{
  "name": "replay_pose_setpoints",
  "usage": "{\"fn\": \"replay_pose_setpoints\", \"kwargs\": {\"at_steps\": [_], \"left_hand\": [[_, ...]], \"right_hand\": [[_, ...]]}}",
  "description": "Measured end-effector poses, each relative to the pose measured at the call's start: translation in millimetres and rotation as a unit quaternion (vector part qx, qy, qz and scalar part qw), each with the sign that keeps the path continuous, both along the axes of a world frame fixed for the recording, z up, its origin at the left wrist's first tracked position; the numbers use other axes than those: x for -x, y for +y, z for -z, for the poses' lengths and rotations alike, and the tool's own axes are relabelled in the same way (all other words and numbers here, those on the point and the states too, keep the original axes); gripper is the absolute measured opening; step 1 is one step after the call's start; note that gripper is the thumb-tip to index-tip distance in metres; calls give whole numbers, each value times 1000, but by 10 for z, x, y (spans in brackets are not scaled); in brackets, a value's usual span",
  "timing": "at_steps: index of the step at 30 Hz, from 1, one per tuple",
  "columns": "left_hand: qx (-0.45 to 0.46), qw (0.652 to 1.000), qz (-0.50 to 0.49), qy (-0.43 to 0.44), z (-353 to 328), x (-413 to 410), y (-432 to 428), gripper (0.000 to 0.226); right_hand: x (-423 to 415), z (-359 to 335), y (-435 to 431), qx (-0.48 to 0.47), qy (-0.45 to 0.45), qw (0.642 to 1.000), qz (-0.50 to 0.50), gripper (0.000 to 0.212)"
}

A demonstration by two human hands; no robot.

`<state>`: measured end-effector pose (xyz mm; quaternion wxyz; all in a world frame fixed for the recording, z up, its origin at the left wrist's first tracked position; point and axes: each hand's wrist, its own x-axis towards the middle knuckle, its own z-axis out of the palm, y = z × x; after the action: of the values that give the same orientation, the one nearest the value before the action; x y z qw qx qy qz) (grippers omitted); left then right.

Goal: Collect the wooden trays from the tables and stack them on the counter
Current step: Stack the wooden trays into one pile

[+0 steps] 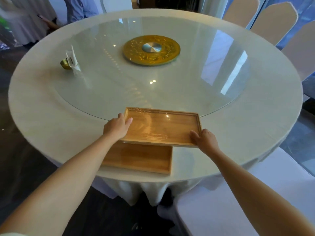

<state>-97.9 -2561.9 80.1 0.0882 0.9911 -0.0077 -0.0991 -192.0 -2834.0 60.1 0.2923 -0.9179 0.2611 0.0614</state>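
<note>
Fingers of the left hand [117, 127] curl over the upper tray [162, 127]'s left short end, right hand [205, 138] clamping its lower-right corner. Long axis runs left-right between them, both trays empty. It overlaps the lower tray [139, 158] at the table [51, 133] edge, lower centre frame. Beyond, the glass turntable [170, 86].

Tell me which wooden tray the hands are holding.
The upper tray, gripped at both ends by the left hand and right hand; the lower tray lies untouched beneath.
</note>
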Motion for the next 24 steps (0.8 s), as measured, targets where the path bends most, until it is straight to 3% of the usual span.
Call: {"fn": "replay_pose_setpoints", "kwargs": {"at_steps": [9, 24], "left_hand": [[-24, 998, 41, 42, 306, -4, 947, 54], [-43, 993, 66, 83, 663, 10, 1062, 51]], "right_hand": [[80, 226, 959, 9, 52, 999, -1, 58], [241, 268, 1198, 9, 126, 992, 23, 62]]}}
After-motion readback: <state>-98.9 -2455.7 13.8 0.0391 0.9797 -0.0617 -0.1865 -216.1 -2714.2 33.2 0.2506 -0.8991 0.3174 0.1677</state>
